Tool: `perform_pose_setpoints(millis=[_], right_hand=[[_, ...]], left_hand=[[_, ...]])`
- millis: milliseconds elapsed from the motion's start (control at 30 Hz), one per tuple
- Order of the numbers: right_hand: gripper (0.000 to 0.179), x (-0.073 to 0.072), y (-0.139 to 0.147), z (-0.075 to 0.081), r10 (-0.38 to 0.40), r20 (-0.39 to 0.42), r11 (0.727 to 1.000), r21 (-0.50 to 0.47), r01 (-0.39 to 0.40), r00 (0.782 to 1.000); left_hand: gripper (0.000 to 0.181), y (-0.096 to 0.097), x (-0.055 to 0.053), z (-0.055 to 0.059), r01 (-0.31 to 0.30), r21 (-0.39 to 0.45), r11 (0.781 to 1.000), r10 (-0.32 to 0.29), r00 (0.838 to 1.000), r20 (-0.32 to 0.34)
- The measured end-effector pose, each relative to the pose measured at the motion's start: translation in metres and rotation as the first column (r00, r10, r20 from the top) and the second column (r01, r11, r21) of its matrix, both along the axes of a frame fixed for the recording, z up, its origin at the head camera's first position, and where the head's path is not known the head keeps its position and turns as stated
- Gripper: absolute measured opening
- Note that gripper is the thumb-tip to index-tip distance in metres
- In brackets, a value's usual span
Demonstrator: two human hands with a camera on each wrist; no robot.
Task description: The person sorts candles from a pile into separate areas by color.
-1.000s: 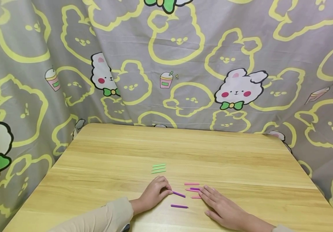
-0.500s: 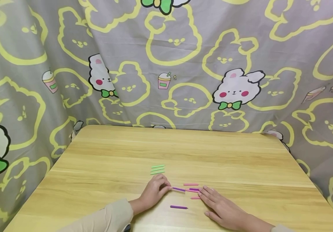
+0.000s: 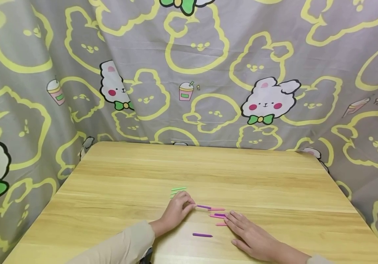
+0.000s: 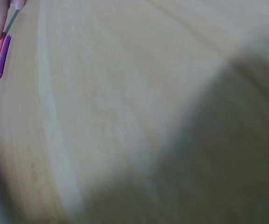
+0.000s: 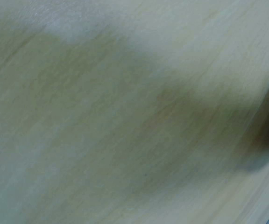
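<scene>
Left hand [image 3: 175,212] pinches a purple stick [image 3: 203,207] | right hand [image 3: 249,234] apart, palm-down, straight fingers hiding a pink stick's [image 3: 220,224] end | green sticks [image 3: 180,189] partly hidden

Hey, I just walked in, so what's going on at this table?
A person is handling thin colored sticks on a wooden table. The left hand pinches one end of a purple stick, its other end by the uppermost pink stick. The right hand lies with fingers extended, fingertips at the ends of two lower pink sticks and a second purple stick. A third purple stick lies nearer the person; green sticks are partly hidden behind the left hand.
</scene>
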State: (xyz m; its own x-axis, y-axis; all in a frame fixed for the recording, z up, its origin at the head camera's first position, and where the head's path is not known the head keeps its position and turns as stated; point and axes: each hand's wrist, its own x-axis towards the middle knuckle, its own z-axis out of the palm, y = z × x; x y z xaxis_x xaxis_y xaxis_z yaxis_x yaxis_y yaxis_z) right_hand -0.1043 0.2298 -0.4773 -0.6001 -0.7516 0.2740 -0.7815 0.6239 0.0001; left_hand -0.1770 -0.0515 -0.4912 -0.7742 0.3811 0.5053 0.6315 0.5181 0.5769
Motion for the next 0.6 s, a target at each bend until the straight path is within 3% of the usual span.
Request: perform_pose_setpoints(millis=[167,600], right_hand=[[0.050,-0.001,-0.001,0.000,0.004,-0.009,1.000,-0.002,-0.004,1.000],[0.051,-0.001,-0.003,0.000,-0.010,0.003,1.000,0.003,0.010,1.000]], left_hand=[[0.007,0.004,-0.005,0.000,-0.013,0.002,1.000,0.013,1.000,-0.004],[0.010,0.021,-0.017,0.004,-0.036,-0.018,0.999,0.037,0.997,0.062]])
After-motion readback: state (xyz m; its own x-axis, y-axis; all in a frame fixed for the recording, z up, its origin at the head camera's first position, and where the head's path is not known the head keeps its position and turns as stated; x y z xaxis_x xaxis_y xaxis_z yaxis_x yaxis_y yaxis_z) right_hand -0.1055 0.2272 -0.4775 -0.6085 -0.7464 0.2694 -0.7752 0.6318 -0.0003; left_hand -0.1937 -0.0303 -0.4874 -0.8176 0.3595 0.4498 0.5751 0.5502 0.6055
